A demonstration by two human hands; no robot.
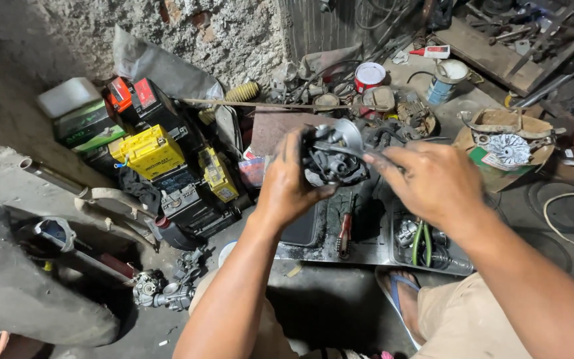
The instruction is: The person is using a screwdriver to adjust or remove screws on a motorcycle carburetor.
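My knees and sandal (403, 292) sit at 6 o'clock. Left hand (287, 183) grips the carburetor (332, 156) at centre — fingers wrapped tight. Right hand (433, 179) pinches a part at its 3 o'clock side. I judge I'm mid-disassembly; next needs a steady twist.

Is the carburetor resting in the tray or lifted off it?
Lifted off. The left hand holds the carburetor in the air above the tray; the right hand touches it.
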